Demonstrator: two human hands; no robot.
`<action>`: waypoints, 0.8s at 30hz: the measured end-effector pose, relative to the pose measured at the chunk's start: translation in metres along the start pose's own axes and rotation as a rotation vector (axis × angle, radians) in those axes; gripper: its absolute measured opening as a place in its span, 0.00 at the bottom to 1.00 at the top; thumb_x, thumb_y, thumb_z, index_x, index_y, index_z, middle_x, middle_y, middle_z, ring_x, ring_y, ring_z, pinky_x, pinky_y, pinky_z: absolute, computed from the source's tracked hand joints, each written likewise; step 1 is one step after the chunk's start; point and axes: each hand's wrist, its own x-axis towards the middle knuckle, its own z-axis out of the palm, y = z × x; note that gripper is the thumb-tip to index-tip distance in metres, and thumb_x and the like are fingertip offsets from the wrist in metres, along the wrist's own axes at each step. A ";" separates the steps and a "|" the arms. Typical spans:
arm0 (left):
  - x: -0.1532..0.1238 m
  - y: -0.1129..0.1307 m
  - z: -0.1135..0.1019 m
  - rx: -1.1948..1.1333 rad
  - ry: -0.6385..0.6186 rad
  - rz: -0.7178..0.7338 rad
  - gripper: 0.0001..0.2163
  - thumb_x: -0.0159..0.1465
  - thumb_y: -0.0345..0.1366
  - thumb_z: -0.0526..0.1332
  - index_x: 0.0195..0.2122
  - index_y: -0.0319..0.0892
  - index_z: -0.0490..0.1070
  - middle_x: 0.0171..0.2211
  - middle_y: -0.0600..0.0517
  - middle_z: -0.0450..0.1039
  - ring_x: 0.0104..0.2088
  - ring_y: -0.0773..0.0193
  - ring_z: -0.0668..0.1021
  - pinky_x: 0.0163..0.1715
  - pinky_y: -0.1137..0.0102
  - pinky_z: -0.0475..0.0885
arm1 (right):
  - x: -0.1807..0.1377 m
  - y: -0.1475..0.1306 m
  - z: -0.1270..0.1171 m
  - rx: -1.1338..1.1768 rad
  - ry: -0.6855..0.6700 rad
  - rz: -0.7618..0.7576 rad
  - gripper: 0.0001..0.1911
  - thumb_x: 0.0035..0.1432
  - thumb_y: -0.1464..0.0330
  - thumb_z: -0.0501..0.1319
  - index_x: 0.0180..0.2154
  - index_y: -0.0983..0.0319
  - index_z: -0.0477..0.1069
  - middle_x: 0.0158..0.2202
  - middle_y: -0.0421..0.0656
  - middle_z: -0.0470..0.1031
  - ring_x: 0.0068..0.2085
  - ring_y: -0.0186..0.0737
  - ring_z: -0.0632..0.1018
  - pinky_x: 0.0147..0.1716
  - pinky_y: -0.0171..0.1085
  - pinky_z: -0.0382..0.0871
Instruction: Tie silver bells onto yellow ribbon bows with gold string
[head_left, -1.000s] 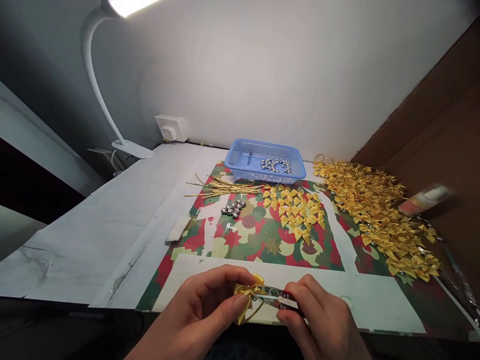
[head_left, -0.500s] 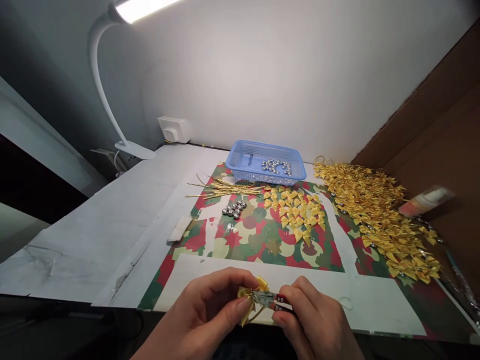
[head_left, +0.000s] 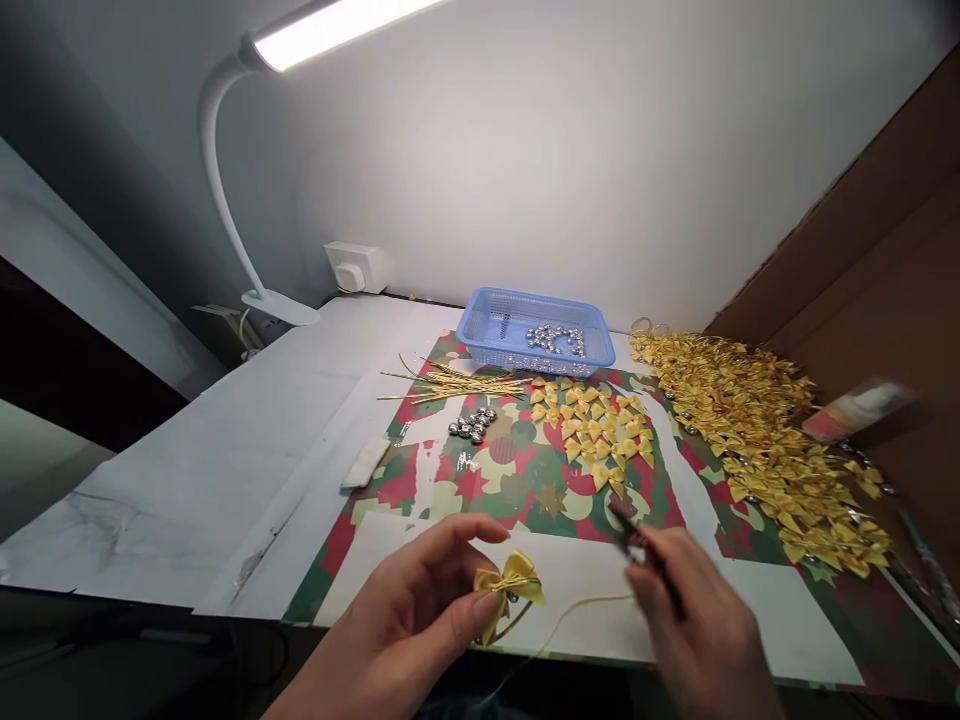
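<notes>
My left hand [head_left: 427, 610] pinches a yellow satin bow [head_left: 521, 578] between thumb and fingers, near the table's front edge. A small silver bell [head_left: 513, 598] shows under the bow's middle, and a gold tie loops out below. Off to the right, my right hand [head_left: 701, 610] is closed around small pliers [head_left: 634, 545] with dark red handles, blurred by motion. Their jaws point up and away, apart from the bow. A thin pale cord [head_left: 574, 608] curves between the bow's underside and the right hand; whether either hand holds it, I cannot tell.
Gold ties [head_left: 450, 382], silver bells [head_left: 472, 425] and loose yellow bows [head_left: 600, 430] lie on the patterned sheet [head_left: 517, 490]. Behind is a blue basket [head_left: 487, 355] with bells. Finished-looking bows [head_left: 750, 430] heap at right, beside a bottle [head_left: 847, 412]. A lamp [head_left: 214, 170] stands left.
The pliers have come away from the bow and moved right and up with my right hand. My left hand still holds the bow, now more visible. The pale cord has come into view.
</notes>
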 end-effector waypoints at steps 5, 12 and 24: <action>0.006 0.006 0.001 -0.091 0.021 -0.026 0.13 0.57 0.43 0.76 0.37 0.44 0.78 0.28 0.57 0.80 0.30 0.67 0.77 0.34 0.74 0.70 | -0.003 0.066 -0.007 -0.568 0.143 0.205 0.34 0.73 0.46 0.43 0.43 0.65 0.76 0.35 0.50 0.77 0.31 0.49 0.79 0.26 0.41 0.70; 0.010 0.010 0.009 -0.068 0.037 -0.037 0.14 0.55 0.43 0.77 0.37 0.44 0.79 0.29 0.55 0.82 0.30 0.63 0.81 0.35 0.69 0.76 | 0.000 0.061 -0.019 -0.626 0.302 0.213 0.34 0.73 0.52 0.46 0.49 0.75 0.76 0.42 0.64 0.79 0.46 0.66 0.78 0.45 0.57 0.71; 0.011 0.011 0.022 -0.010 -0.047 0.020 0.09 0.60 0.41 0.74 0.37 0.43 0.79 0.25 0.57 0.79 0.24 0.68 0.79 0.23 0.77 0.74 | 0.003 -0.057 0.022 1.100 -0.262 0.625 0.26 0.58 0.44 0.67 0.35 0.62 0.75 0.28 0.37 0.64 0.25 0.29 0.58 0.25 0.31 0.53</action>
